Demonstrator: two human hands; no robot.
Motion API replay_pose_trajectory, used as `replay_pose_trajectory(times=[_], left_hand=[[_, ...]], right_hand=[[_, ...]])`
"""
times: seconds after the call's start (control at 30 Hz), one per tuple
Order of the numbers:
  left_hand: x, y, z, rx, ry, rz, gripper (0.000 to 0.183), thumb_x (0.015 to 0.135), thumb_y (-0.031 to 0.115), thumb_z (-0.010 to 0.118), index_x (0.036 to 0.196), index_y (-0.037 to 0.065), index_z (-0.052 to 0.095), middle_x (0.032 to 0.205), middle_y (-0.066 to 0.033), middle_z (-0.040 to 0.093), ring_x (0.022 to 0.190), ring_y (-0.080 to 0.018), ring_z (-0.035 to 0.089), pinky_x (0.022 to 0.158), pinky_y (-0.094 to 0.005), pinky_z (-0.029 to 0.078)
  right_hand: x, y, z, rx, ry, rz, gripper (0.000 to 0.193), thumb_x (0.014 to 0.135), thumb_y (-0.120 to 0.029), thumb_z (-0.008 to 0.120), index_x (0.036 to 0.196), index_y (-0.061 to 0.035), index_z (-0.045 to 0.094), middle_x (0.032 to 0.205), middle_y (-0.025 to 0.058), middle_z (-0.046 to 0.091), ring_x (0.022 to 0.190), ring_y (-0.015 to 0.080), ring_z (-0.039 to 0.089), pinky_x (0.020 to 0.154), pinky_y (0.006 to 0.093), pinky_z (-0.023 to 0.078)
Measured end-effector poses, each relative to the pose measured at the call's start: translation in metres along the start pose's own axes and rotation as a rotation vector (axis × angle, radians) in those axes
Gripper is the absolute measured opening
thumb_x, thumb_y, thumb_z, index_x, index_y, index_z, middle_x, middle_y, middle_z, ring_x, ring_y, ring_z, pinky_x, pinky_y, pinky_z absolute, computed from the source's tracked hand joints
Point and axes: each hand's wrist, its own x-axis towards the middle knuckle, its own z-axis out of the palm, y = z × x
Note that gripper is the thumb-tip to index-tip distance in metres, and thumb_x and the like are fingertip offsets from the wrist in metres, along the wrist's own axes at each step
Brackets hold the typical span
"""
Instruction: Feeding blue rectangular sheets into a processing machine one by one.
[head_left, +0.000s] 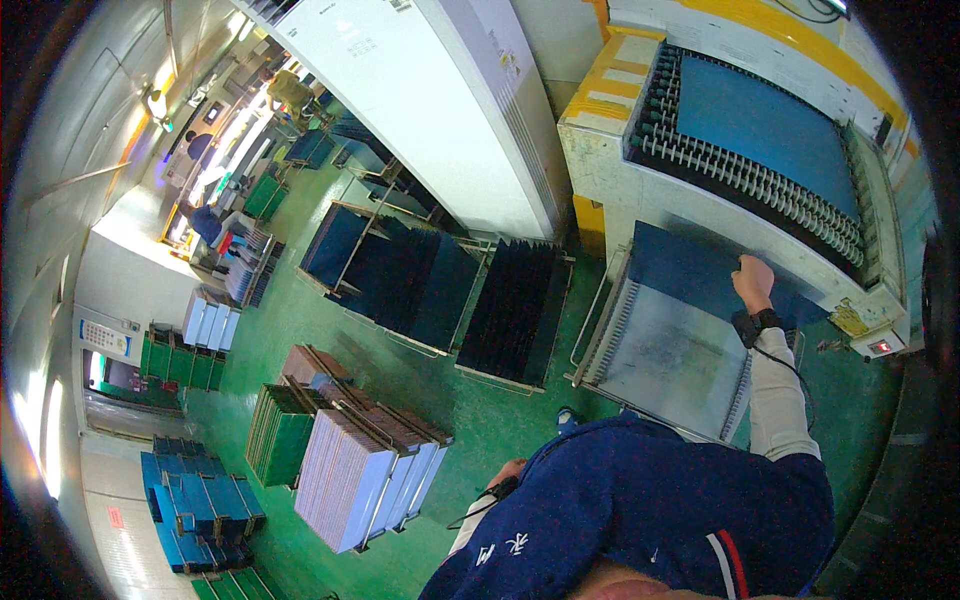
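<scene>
My right hand (755,283), at the right, is closed at the edge of a dark blue panel (675,265) and appears to grip it; the fingertips are hidden. The panel leans at the far end of a slotted metal rack (604,345) in front of me, whose toothed sides flank a pale grey, cloudy surface (668,345). My left hand (510,473) hangs low beside my body, away from the rack, its fingers mostly hidden. Dark straps with cables circle both wrists.
Beyond the rack stands a roller machine (610,140) carrying a flat blue panel (765,120). Racks of dark panels (515,310) stand to the left, near a white cabinet (430,90). Racked lilac-edged panels (345,480) sit on the green floor. Other people (290,95) work far off.
</scene>
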Motion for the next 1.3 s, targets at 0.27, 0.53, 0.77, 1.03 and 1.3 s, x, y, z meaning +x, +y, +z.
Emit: replay_pose_trajectory(times=[0.27,0.53,0.77,1.03,1.3], left_hand=[[-0.014,0.016,-0.003,0.013,-0.017,0.013,0.048,0.087,0.038,0.058,0.120,0.004,0.060,0.115,-0.0143,0.064,0.108,-0.0254,0.060,0.093,-0.0362,0.044],[0.024,-0.027,0.003,-0.040,-0.020,0.135,0.045,0.084,0.037,0.062,0.116,0.005,0.063,0.108,-0.0129,0.067,0.101,-0.0230,0.062,0.089,-0.0353,0.046],[0.013,-0.012,-0.003,0.008,-0.029,0.104,0.042,0.084,0.034,0.064,0.113,0.005,0.064,0.106,-0.0118,0.067,0.098,-0.0219,0.062,0.086,-0.0351,0.046],[0.025,0.000,-0.003,0.096,-0.068,0.105,0.038,0.083,0.031,0.065,0.111,0.005,0.066,0.103,-0.0105,0.068,0.094,-0.0206,0.062,0.083,-0.0349,0.047],[0.037,0.015,-0.012,0.180,-0.087,0.113,0.035,0.082,0.029,0.066,0.108,0.005,0.067,0.100,-0.0093,0.068,0.091,-0.0194,0.062,0.080,-0.0346,0.047]], right_hand=[[-0.002,0.009,0.009,0.009,0.067,-0.030,0.033,0.070,-0.020,0.071,0.100,-0.0055,0.066,0.096,0.0147,0.067,0.092,0.0321,0.064,0.079,0.0427,0.050],[0.000,0.000,0.003,-0.012,0.012,-0.011,0.036,0.070,-0.020,0.071,0.102,-0.0056,0.066,0.098,0.0146,0.067,0.094,0.0315,0.063,0.080,0.0425,0.050],[-0.005,0.006,0.004,0.020,0.007,-0.048,0.033,0.070,-0.020,0.071,0.098,-0.0053,0.067,0.099,0.0142,0.067,0.094,0.0330,0.063,0.080,0.0429,0.050],[-0.016,0.014,-0.040,0.071,0.029,-0.142,0.031,0.070,-0.024,0.073,0.096,-0.0070,0.068,0.095,0.0162,0.066,0.092,0.0352,0.062,0.076,0.0462,0.049],[-0.054,0.028,-0.200,0.143,0.266,-0.134,0.039,0.067,-0.027,0.076,0.097,-0.0039,0.068,0.094,0.0178,0.065,0.091,0.0358,0.061,0.076,0.0458,0.048]])
